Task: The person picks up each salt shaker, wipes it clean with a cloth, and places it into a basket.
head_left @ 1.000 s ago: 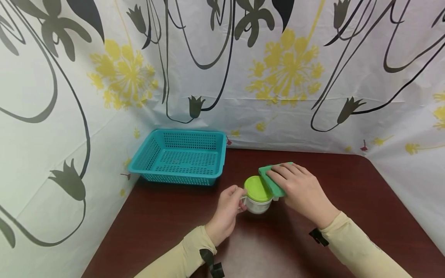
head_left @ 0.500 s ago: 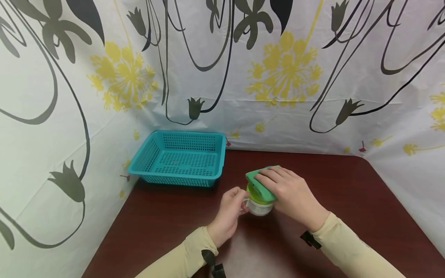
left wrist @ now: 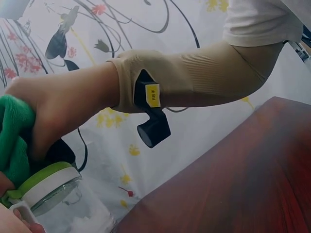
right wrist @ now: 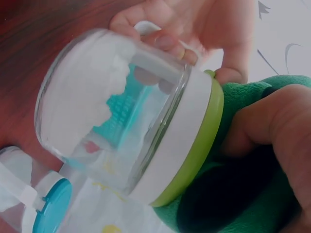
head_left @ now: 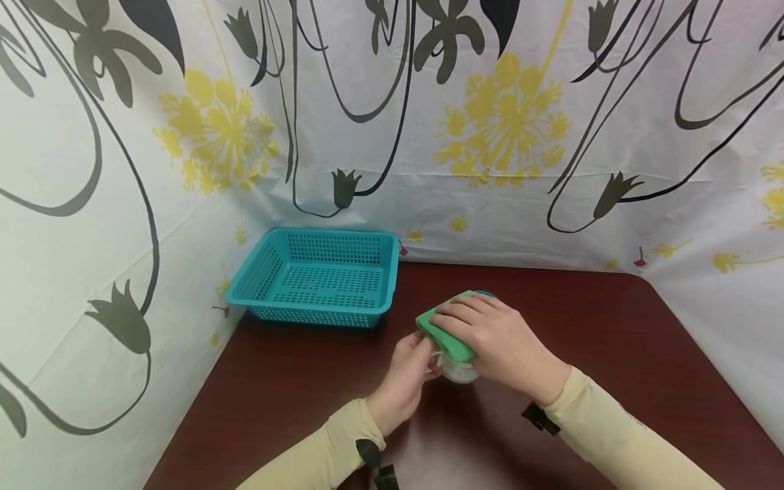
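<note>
My left hand [head_left: 401, 384] holds a clear seasoning jar [right wrist: 80, 92] by its white side handle [right wrist: 146, 27]. White powder fills part of the jar, which has a white collar and a lime-green lid [right wrist: 206, 141]. A folded green cloth [head_left: 450, 337] lies over the lid, gripped by my right hand [head_left: 505, 344], with the fingers spread across its top. From the head view the cloth hides the lid, leaving only the jar's lower part in sight. In the left wrist view the lid's edge shows beneath the cloth.
A second jar with a blue lid [right wrist: 53, 206] stands behind the right hand, mostly hidden in the head view. At the back left of the dark red table [head_left: 294, 388] is a turquoise perforated basket [head_left: 382, 309]. Patterned white sheeting [head_left: 367, 150] encloses the back and sides.
The right hand has slid the cloth leftward across the lid, from its right edge until it covers the top. The left hand keeps its hold on the handle, nearly still.
</note>
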### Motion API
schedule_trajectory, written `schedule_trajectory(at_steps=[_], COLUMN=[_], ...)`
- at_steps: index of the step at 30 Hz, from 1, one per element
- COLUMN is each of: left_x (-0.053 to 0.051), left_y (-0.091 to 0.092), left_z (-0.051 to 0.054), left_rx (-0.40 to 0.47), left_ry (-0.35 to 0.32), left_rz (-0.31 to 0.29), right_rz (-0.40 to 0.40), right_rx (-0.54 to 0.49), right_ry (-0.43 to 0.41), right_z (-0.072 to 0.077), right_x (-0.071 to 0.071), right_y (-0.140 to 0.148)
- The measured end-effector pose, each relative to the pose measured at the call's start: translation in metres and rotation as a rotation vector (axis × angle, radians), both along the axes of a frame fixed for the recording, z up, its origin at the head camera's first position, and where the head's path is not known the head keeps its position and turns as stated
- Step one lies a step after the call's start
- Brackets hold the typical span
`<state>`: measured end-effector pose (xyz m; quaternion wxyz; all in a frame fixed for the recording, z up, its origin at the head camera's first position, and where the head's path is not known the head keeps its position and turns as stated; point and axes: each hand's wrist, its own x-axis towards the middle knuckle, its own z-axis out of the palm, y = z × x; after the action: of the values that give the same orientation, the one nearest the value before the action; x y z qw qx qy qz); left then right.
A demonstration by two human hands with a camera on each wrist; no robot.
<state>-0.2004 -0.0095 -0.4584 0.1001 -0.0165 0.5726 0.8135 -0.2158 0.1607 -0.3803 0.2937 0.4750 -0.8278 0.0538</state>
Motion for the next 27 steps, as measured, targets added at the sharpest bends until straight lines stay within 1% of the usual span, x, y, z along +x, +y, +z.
schedule_trajectory(at_steps=[5, 9, 14, 18, 24, 27], left_x=[0.001, 0.001, 0.001, -0.001, -0.004, -0.005], left_y=[-0.001, -0.001, -0.003, -0.007, -0.013, -0.014], left_z=[-0.003, -0.007, -0.008, -0.004, 0.002, 0.001], left_rx=[-0.017, -0.027, -0.020, -0.018, -0.023, -0.024], left_ry=[-0.002, -0.016, -0.013, -0.015, -0.024, -0.036], left_rz=[-0.004, 0.003, 0.016, 0.027, 0.033, 0.026], right_rz=[-0.035, -0.071, -0.135, -0.201, -0.248, -0.263], right_rx=[0.069, 0.099, 0.072, 0.040, 0.014, -0.007], right_ry=[-0.036, -0.059, -0.078, -0.077, -0.081, -0.082], right_z=[-0.003, -0.006, -0.010, -0.012, -0.017, -0.018], right_x=[-0.008, -0.016, -0.028, -0.035, -0.037, -0.037], right_y=[0.003, 0.010, 0.029, 0.045, 0.053, 0.052])
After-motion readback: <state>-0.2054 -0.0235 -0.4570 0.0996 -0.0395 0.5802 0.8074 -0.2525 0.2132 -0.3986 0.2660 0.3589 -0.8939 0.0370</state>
